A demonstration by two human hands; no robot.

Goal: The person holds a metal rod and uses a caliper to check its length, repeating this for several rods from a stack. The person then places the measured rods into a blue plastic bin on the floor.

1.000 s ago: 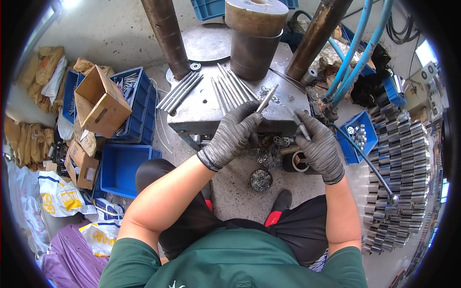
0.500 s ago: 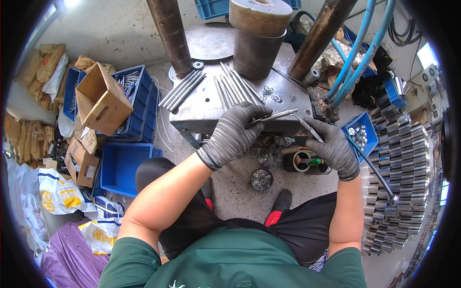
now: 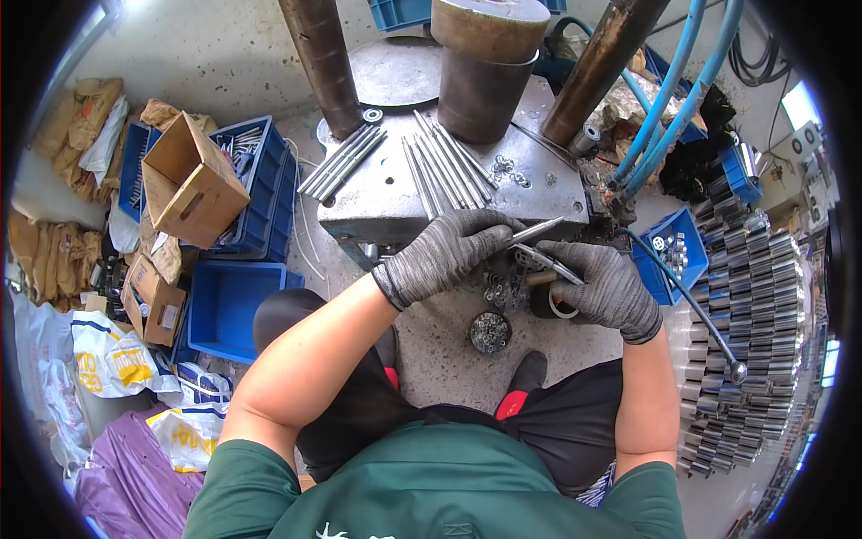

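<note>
My left hand (image 3: pixel 449 253), in a grey knit glove, is closed around a slim metal rod (image 3: pixel 542 230) whose pointed end sticks out to the right. In my right hand (image 3: pixel 612 287), gloved alike, is a slim silver tool that looks like a pair of bent-tip pliers (image 3: pixel 551 264). The pliers lie just below the rod, their tips toward my left fingers; whether they touch the rod I cannot tell. Beyond my hands, several more metal rods (image 3: pixel 449 166) lie fanned on the steel press table (image 3: pixel 409 193), beside small loose rings (image 3: pixel 509 172). Another bundle of rods (image 3: pixel 343 162) lies to their left.
A heavy steel cylinder (image 3: pixel 480 94) stands between two thick columns (image 3: pixel 319 63) at the back. A round container of small parts (image 3: pixel 489 332) sits on the floor. Blue bins (image 3: pixel 235 314) and a cardboard box (image 3: pixel 193 184) are left; stacked metal parts (image 3: pixel 745 341) and a long-handled tool (image 3: pixel 687 301) are right.
My right hand has moved left and slightly down, bringing the pliers under the rod close to my left fingers. My left hand has shifted slightly right and down, the rod's tip now lower.
</note>
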